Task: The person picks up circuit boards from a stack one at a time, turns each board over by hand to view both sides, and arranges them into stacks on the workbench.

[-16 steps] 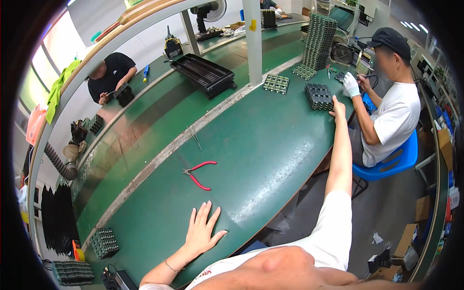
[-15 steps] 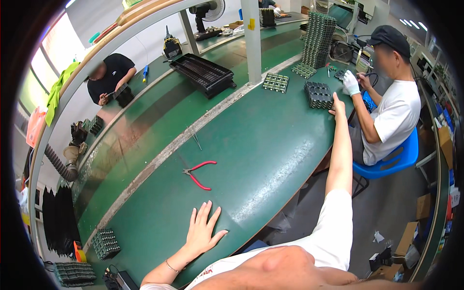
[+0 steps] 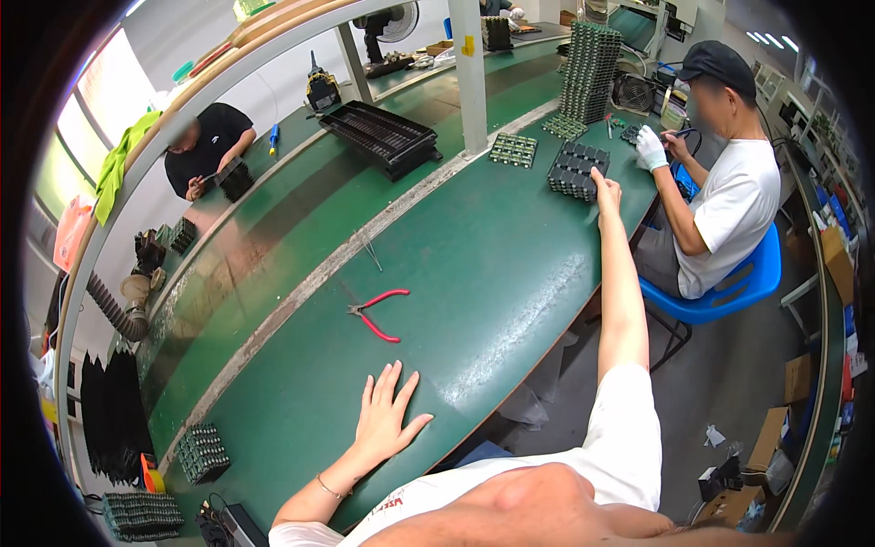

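My right arm reaches far across the green table, and my right hand point(image 3: 605, 191) grips the near right side of a stack of dark circuit boards point(image 3: 576, 171). The stack is tilted, its upper face turned toward me. My thumb lies on the top edge; the fingers beneath are partly hidden. Flat on the table near me rests my left hand point(image 3: 390, 419), fingers spread and holding nothing. Just beyond it lie red-handled cutting pliers point(image 3: 377, 315), their handles apart. A thin pair of metal tweezers point(image 3: 371, 253) is farther off.
Green circuit panels point(image 3: 514, 150) lie beyond the held stack, near a tall stack of boards point(image 3: 591, 77). A gloved co-worker point(image 3: 729, 182) sits at right on a blue chair. Black racks point(image 3: 381, 137) stand past the post point(image 3: 470, 82). More stacked boards point(image 3: 202, 453) are at near left.
My right hand has drawn the board stack leftward and tilted it up toward me. The whole view has shifted slightly. My left hand stays flat on the table.
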Motion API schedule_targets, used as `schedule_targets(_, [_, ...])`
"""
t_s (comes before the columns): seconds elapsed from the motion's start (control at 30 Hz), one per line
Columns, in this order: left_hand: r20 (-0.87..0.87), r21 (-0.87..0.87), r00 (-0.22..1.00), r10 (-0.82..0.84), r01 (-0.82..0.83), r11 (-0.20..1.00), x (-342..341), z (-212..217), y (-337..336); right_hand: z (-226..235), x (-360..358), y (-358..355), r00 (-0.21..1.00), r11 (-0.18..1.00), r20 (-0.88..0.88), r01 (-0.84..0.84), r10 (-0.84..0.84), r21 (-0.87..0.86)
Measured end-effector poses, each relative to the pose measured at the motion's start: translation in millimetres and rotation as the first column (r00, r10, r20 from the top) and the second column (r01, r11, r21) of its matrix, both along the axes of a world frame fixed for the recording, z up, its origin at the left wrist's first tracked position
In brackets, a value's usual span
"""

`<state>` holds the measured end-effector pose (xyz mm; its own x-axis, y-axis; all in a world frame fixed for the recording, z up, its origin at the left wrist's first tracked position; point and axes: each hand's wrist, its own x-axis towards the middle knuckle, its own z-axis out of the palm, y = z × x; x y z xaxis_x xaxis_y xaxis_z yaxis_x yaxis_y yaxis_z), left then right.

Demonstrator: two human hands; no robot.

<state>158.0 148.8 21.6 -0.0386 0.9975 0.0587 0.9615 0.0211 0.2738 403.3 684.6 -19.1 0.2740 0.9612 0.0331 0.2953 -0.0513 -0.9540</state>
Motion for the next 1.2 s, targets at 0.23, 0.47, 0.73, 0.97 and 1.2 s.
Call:
schedule_targets(0.23, [0.013, 0.065, 1.0, -0.029, 0.028, 0.997, -3, -4, -4, -12, -3, -117, 0.872, 0.951, -0.42, -0.14, 0.25, 0.275])
schedule_targets(0.47, [0.316, 0.034, 0.947, -0.059, 0.051, 0.998, -32, -10, -25, 0, -42, -268, 0.705, 0.895, -0.556, -0.394, 0.441, 0.21])
schedule_targets(0.73, [0.985, 0.041, 0.171, 0.03, -0.397, 0.917, -71, 14, -78, 43, -180, -444, 0.225, 0.491, -0.718, -0.852, 0.659, 0.183])
schedule_targets(0.97, [0.987, 0.088, -0.021, -0.16, -0.765, 0.638, -107, 13, -135, 50, -289, -510, -0.091, 0.079, -0.561, -0.959, 0.822, 0.271])
schedule_targets(1.2, [0.899, 0.242, 0.386, 0.208, -0.833, 0.497, -126, 15, -175, 39, -319, -520, -0.114, -0.089, -0.119, -0.976, 0.986, 0.199])
